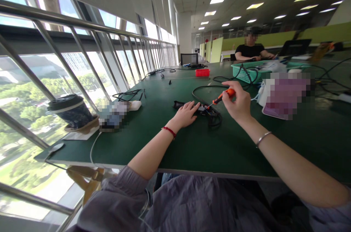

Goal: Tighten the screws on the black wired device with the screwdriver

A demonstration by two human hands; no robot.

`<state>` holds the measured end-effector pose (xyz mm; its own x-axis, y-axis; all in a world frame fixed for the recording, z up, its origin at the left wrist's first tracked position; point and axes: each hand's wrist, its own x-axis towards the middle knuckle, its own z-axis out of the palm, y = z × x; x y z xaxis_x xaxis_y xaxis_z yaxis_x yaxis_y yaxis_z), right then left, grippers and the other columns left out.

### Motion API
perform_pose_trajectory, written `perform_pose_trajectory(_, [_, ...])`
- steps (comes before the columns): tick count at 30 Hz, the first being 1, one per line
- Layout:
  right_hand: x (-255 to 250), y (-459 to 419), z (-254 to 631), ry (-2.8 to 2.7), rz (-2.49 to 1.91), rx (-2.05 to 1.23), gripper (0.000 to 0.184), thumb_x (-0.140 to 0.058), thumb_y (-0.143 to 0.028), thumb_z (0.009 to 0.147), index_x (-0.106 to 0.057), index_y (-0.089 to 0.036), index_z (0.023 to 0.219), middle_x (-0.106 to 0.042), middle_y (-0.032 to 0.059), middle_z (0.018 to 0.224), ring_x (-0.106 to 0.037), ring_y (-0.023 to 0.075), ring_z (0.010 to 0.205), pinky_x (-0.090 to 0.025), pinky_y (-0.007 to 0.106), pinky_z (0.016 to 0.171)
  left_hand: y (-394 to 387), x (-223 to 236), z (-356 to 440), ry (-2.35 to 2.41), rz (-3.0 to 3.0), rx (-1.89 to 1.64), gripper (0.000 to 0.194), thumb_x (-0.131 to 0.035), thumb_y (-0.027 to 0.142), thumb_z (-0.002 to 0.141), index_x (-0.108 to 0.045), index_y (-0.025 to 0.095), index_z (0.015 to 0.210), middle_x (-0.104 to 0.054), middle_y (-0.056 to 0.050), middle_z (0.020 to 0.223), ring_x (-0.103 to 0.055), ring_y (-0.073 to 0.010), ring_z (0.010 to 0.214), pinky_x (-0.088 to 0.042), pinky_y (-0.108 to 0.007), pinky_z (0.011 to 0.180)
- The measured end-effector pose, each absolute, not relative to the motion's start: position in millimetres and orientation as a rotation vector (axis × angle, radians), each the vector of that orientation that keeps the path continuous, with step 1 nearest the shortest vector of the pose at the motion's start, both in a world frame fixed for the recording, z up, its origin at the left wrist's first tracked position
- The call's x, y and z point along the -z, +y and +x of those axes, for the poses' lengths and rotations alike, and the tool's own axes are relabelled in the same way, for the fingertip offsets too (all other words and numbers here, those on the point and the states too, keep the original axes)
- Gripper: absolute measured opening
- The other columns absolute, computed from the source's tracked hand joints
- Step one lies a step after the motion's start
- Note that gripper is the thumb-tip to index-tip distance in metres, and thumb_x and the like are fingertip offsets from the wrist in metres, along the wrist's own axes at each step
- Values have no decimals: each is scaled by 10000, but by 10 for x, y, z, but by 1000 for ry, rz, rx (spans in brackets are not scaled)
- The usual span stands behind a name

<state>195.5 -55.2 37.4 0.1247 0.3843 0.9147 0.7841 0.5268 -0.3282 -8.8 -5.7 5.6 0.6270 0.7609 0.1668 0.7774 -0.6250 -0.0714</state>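
My right hand is closed around the handle of an orange and black screwdriver. Its thin shaft slants down to the left, the tip at a long black device lying on the green table. Small grey parts show in the middle of this device, but its exact kind is unclear. My left hand grips the device from the left, fingers over its top and thumb at the near side, hiding part of it. A black cable is looped beside the device, right of my left fingers.
On the table stand a green basket, a red box and a purple item. Black cables and a lidded cup lie left, near a metal railing. A person sits across.
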Motion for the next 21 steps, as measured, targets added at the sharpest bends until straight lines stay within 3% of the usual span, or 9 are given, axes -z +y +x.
perform_pose_trajectory(4, [-366, -572, 1945, -1551, -946, 356, 308, -509, -270, 750, -575, -199, 1043, -611, -1, 714, -570, 159, 592, -439, 271, 594, -52, -57, -90, -1286, -2707, 173, 626, -431, 285, 917, -184, 197, 1485, -242, -136, 1536, -233, -263, 1409, -288, -435, 1112])
perform_pose_trajectory(11, [-382, -601, 1932, -1576, -1015, 358, 160, -524, -303, 776, -593, -205, 883, -443, -72, 465, -435, 115, 417, -357, 242, 495, -87, -92, -79, -1318, -2719, 153, 632, -434, 279, 923, -171, 198, 1492, -225, -133, 1542, -209, -272, 1416, -272, -435, 1120])
perform_pose_trajectory(18, [-357, -572, 1946, -1582, -865, 399, 346, -502, -246, 730, -546, -200, 1070, -603, 3, 733, -582, 171, 626, -463, 291, 628, -92, -96, -80, -1320, -2718, 154, 630, -434, 278, 921, -177, 194, 1490, -226, -135, 1541, -209, -267, 1416, -273, -428, 1120])
perform_pose_trajectory(21, [-354, -577, 1929, -1590, -869, 394, 344, -517, -251, 741, -540, -199, 1080, -593, -2, 708, -571, 161, 591, -466, 286, 607, -102, -101, -80, -1320, -2722, 154, 624, -432, 278, 920, -187, 189, 1487, -233, -136, 1538, -212, -271, 1414, -277, -428, 1118])
